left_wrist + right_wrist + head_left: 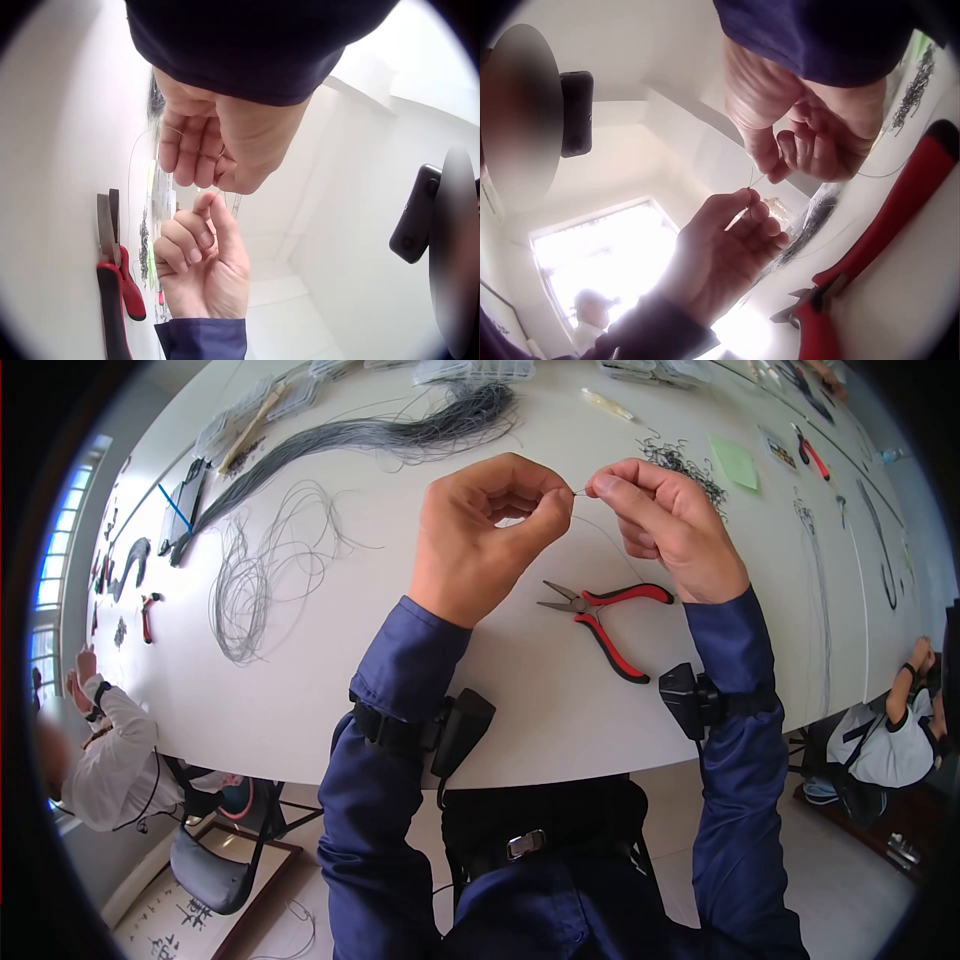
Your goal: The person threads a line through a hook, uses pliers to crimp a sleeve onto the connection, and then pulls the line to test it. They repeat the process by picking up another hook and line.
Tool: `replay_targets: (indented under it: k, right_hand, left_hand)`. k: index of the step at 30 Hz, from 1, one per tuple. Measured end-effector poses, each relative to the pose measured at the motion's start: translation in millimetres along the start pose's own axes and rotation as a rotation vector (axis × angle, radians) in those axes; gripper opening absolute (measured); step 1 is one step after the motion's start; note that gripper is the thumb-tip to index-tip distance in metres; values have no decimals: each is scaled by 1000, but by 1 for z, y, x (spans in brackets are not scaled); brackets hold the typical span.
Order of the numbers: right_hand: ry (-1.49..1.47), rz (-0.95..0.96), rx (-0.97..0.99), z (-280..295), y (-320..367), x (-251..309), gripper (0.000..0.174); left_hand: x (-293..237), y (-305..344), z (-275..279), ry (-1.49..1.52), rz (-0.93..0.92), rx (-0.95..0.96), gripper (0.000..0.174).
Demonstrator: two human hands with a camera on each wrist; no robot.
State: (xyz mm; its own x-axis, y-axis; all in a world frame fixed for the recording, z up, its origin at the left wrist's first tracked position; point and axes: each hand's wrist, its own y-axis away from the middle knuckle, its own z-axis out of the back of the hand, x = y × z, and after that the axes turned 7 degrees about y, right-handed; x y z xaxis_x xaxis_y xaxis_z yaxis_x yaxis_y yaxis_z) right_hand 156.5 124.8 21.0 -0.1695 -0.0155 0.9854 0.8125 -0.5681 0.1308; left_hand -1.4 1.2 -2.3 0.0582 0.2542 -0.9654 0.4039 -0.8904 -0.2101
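Both hands are raised over the white table, fingertips facing each other with a small gap. My left hand [492, 538] pinches a tiny dark piece at the end of a thin wire between thumb and forefinger. Thumb and forefinger of my right hand [672, 528] pinch the thin wire [757, 181] close by. A loose length of wire curves down from the hands toward the table. Below them lie pliers with red and black handles [612, 643], their jaws parted. In the left wrist view the pliers [112, 277] are at the left, beside the hands.
A long bundle of dark wire [380, 435] and a loose coil [245, 575] lie on the left of the table. Small dark pieces [685, 465], a green note [734, 462] and other red-handled pliers [815, 457] are at the right. People sit at both sides.
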Motion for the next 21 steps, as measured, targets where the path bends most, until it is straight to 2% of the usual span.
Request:
replay_targets:
  k: [3, 9, 12, 15, 18, 21]
  right_hand:
    - [82, 8, -96, -11, 1, 1, 23]
    - [354, 201, -198, -28, 3, -2, 13]
    - [603, 266, -241, -34, 9, 6, 8]
    - [715, 485, -288, -36, 7, 5, 6]
    - [779, 543, -293, -33, 7, 6, 5]
    - [766, 536, -285, -26, 6, 7, 5]
  left_hand:
    - [-2, 0, -1, 72, 25, -79, 11]
    - [3, -2, 1, 77, -19, -180, 11]
    - [9, -3, 1, -65, -100, -237, 11]
    - [10, -3, 0, -265, -163, -249, 9]
    - [7, 0, 1, -484, -163, -126, 8]
    - [4, 1, -2, -490, -169, -16, 7]
